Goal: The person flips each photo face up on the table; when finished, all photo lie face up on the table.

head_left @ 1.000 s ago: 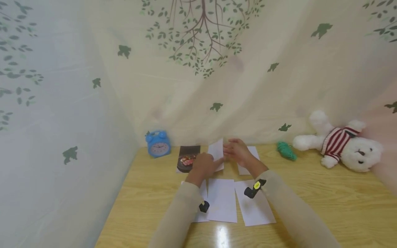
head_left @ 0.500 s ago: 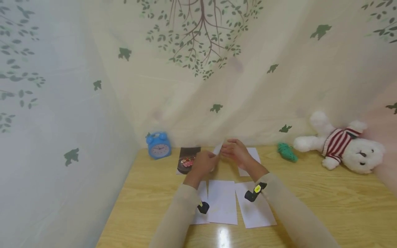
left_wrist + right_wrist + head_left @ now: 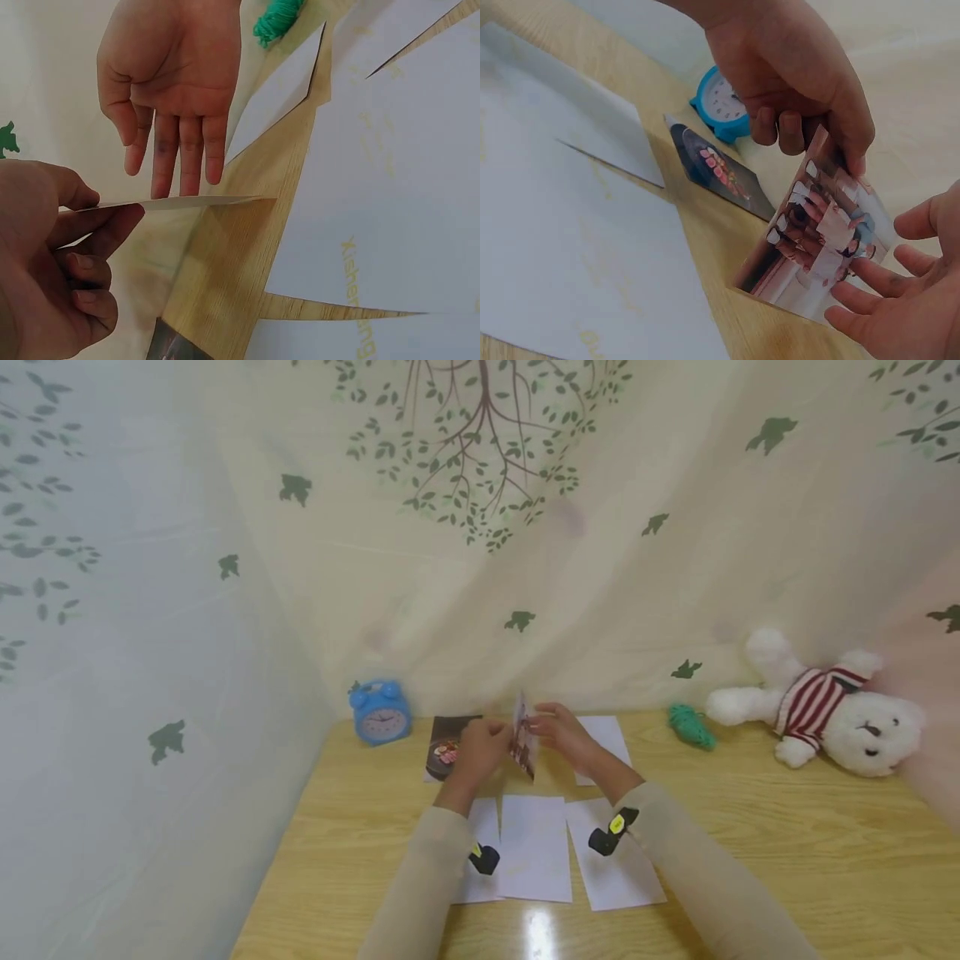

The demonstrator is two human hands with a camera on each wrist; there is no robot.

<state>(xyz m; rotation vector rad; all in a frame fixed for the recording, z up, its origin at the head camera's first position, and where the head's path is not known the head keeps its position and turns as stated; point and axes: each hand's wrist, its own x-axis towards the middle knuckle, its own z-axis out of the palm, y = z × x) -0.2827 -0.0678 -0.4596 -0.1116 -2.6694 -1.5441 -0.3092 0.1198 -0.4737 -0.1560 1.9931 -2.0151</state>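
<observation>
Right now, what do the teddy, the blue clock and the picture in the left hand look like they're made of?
Teddy: fluffy plush, because its edges look fuzzy; its striped sweater may be knitted.
Blue clock: probably smooth plastic, since its colour is even.
Picture: seemingly photo paper or thin card, with a slim, straight edge; I can't tell if it's glossy.

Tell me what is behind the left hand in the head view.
Partly behind the left hand is a food photo lying on the table; its left side and upper edge show. The hand covers its lower right part, so that section is not visible.
</observation>
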